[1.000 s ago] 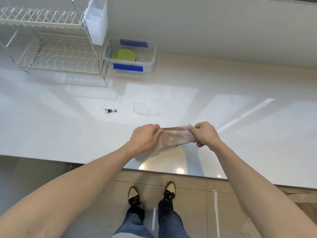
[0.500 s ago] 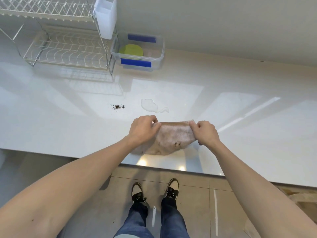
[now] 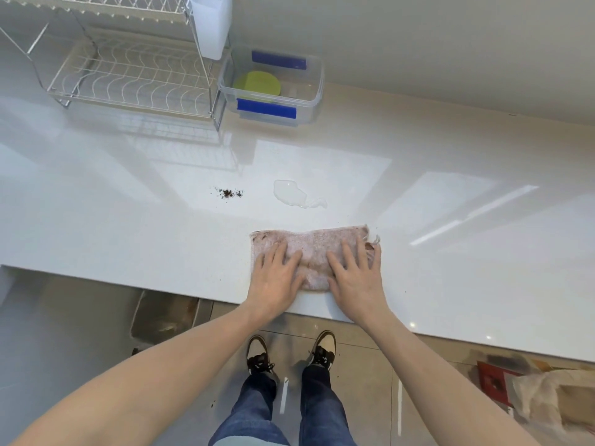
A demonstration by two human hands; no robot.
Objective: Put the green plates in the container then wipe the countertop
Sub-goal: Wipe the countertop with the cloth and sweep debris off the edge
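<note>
A pinkish-brown cloth (image 3: 317, 243) lies flat on the white countertop (image 3: 128, 226) near its front edge. My left hand (image 3: 277, 278) and my right hand (image 3: 354, 275) rest palm-down on the cloth's near half, fingers spread. Green plates (image 3: 257, 85) lie inside a clear container (image 3: 309, 104) with blue clips at the back of the counter. A small puddle of water (image 3: 293, 193) sits just beyond the cloth, and dark crumbs (image 3: 229, 193) lie to the puddle's left.
A wire dish rack (image 3: 128, 82) with a white cutlery holder (image 3: 211, 24) stands at the back left, beside the container. The wall runs behind the counter. Below the counter edge are the floor, my shoes and a bag (image 3: 547, 397) at right.
The cloth was held up between both hands; now it is spread flat on the counter and both hands have let go and press down on it with open palms.
</note>
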